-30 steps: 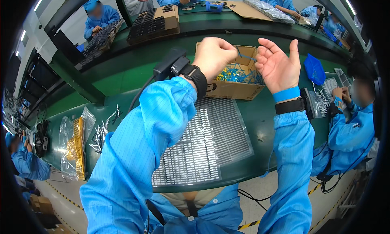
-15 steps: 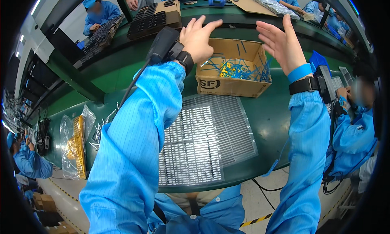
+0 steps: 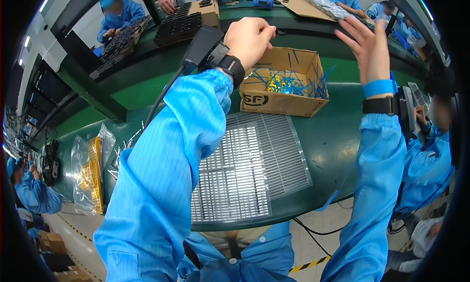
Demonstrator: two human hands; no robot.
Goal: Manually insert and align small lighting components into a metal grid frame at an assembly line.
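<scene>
My left hand (image 3: 248,43) is raised over the left rim of an open cardboard box (image 3: 286,105), its fingers curled in and nothing visible in them. My right hand (image 3: 369,49) is up beyond the box's right side, fingers stretched out and holding nothing. Inside the box lie thin blue strips (image 3: 293,86) and small yellow pieces (image 3: 274,82), with some strips poking past the rim. In front of it, two overlapping clear sheets with rows of narrow strips rest on the green table: a silvery one (image 3: 235,184) over a greyer one (image 3: 286,154).
On the left lie a yellow plastic part (image 3: 93,171) in clear wrap and scattered thin white pieces (image 3: 120,152). A coiled blue cord (image 3: 329,199) hangs by the table's front edge. Co-workers sit across and at the right. Black trays (image 3: 178,27) stand on the far bench.
My left hand has moved slightly right and its spread fingers have curled in. My right hand has swung outward to the right, away from the box, staying open.
</scene>
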